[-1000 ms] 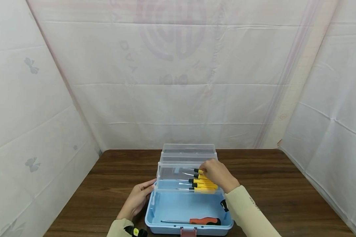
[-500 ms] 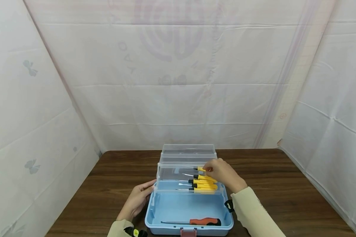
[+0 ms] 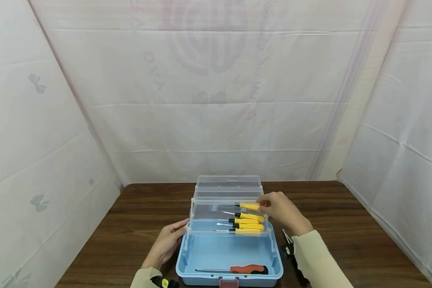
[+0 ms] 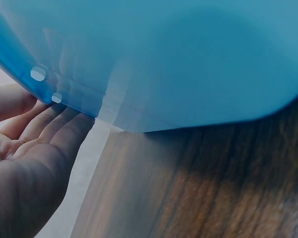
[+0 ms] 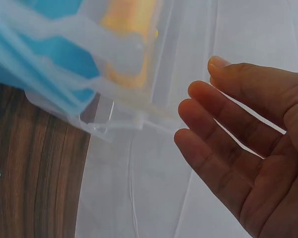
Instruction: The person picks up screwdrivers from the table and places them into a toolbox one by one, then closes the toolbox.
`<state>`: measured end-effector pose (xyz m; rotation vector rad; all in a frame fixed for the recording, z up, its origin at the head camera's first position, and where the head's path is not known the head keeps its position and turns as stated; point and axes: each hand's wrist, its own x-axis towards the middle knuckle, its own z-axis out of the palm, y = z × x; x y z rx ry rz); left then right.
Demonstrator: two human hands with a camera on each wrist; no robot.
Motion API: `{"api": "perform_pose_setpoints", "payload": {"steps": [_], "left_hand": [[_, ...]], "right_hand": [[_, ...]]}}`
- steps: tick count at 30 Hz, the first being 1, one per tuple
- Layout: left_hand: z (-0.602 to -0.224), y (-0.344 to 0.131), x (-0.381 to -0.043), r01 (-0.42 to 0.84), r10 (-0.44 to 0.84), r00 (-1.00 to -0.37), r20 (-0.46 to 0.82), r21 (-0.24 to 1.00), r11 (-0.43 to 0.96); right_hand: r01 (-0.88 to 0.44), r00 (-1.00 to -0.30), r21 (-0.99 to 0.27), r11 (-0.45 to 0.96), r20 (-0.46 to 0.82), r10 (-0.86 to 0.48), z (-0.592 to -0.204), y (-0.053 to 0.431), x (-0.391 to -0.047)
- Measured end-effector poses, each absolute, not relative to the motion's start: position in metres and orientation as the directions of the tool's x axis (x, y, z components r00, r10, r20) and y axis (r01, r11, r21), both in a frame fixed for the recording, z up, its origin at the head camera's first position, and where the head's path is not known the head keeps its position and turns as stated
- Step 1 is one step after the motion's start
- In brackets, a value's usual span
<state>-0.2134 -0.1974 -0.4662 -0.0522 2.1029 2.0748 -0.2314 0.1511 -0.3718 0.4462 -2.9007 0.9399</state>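
A blue toolbox point(image 3: 230, 250) stands with its lid raised and a clear tray point(image 3: 201, 210) over its back part. Several yellow-handled screwdrivers point(image 3: 250, 221) lie side by side in the tray. My right hand point(image 3: 281, 210), fingers loosely bent, is at the butt end of the rearmost yellow screwdriver point(image 3: 248, 206). In the right wrist view, nothing lies between those spread fingertips point(image 5: 188, 106). My left hand point(image 3: 167, 242) rests its thumb and extended fingers against the box's back left corner. Some of its fingertips are hidden behind the blue wall point(image 4: 188, 64).
An orange screwdriver point(image 3: 248, 269) lies along the box's front inside. A reddish latch point(image 3: 228, 283) hangs on the front wall. On the brown table point(image 3: 331, 224), a tool's narrow metal tip point(image 3: 287, 236) shows right of the box, the rest partly hidden by my wrist.
My right hand has drawn back to the right, leaving the rearmost yellow screwdriver in the tray, its handle now showing. The metal tip right of the box has come into view. Left hand unmoved.
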Motion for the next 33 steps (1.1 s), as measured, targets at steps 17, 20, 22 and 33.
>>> {"api": "perform_pose_setpoints", "payload": {"steps": [17,20,22,33], "left_hand": [[-0.468,-0.199,-0.214,-0.161,0.105,-0.981,-0.163,0.987,0.028],[-0.468,-0.199,-0.214,-0.158,0.109,-0.981,-0.16,0.987,0.031],[-0.469,-0.199,-0.214,-0.154,0.111,-0.981,-0.156,0.988,0.028],[-0.469,-0.198,-0.215,-0.158,0.105,-0.981,-0.16,0.987,0.03]], "right_hand": [[-0.204,-0.972,-0.6,0.774,0.027,-0.235,-0.376,0.189,-0.224],[-0.2,-0.969,-0.604,0.772,0.007,-0.246,-0.377,0.194,-0.221],[-0.191,-0.97,-0.604,0.774,-0.006,-0.245,-0.378,0.198,-0.22],[-0.135,-0.967,-0.603,0.787,-0.093,-0.237,-0.386,0.219,-0.212]]}}
